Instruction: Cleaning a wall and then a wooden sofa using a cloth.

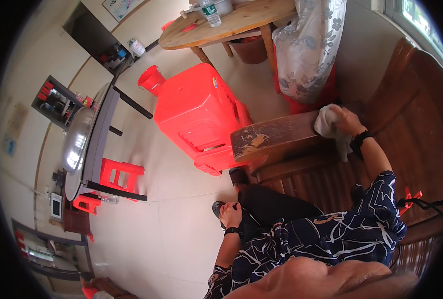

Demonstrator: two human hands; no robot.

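Note:
My right hand [348,119] presses a pale grey cloth [326,120] onto the armrest [281,130] of a brown wooden bench; part of the cloth hangs over its inner side. The armrest's varnish is worn at the front end. Lower in the picture, my left hand [230,215] lies on my knee, over dark trousers, and holds nothing that I can see. Both wrists carry black bands. Just beyond the armrest stands a stack of red plastic stools [191,108].
A red bucket [151,79] stands behind the stools. Further back is a wooden table [240,18] with a plastic bottle [210,13]. A patterned cover [307,56] hangs beside the wall. At left, a table [101,142] holds a large metal dome, with red stools [120,175] nearby.

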